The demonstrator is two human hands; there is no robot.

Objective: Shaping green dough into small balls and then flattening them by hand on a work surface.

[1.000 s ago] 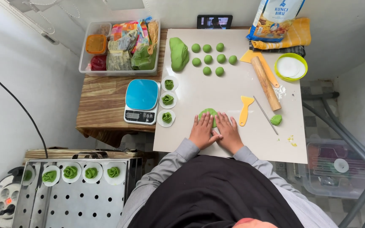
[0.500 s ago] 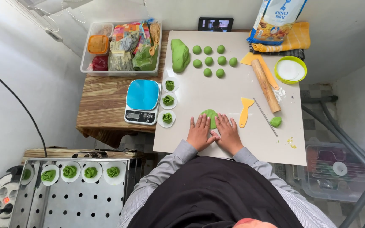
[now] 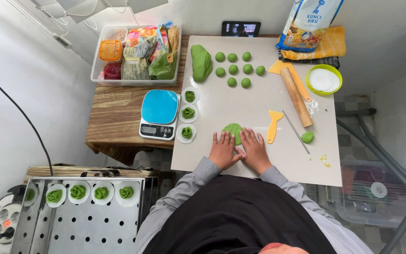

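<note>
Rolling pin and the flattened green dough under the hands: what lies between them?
In the head view, a yellow scraper and a thin metal rod lie on the mat between the rolling pin and the flattened green dough.

Green throughout the dough — flattened piece (image 3: 233,130), big lump (image 3: 201,61), small balls (image 3: 233,58). Yellow for the scraper (image 3: 273,125), pale wood for the rolling pin (image 3: 296,96). Turquoise top on the white scale (image 3: 159,114). Lime-green bowl (image 3: 324,79) with white inside — beige mat (image 3: 259,155) beneath.
</note>
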